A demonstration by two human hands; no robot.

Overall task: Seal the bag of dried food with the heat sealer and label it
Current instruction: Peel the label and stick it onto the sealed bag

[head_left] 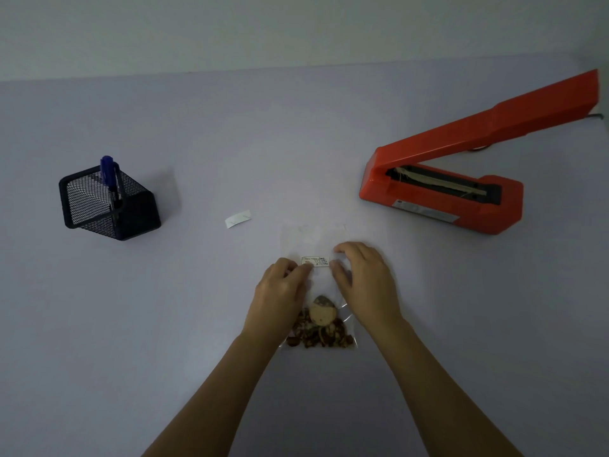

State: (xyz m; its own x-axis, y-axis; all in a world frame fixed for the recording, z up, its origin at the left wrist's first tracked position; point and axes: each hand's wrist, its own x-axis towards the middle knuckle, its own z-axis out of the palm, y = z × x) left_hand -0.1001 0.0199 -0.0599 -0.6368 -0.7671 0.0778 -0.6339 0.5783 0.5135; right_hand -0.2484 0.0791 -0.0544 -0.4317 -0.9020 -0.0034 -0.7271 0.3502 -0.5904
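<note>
A clear plastic bag (313, 239) lies flat on the table, with brown dried food (319, 328) at its near end. A small white label (315, 261) with handwriting sits on the bag's middle. My left hand (280, 291) touches the label's left end with its fingertips. My right hand (362, 278) rests on the bag at the label's right end, fingers curled down. The orange heat sealer (461, 166) stands to the right with its arm raised.
A black mesh pen holder (108, 206) with a blue marker (108, 173) in it stands at the left. A small white strip of backing paper (238, 219) lies left of the bag. The table meets a pale wall at the back.
</note>
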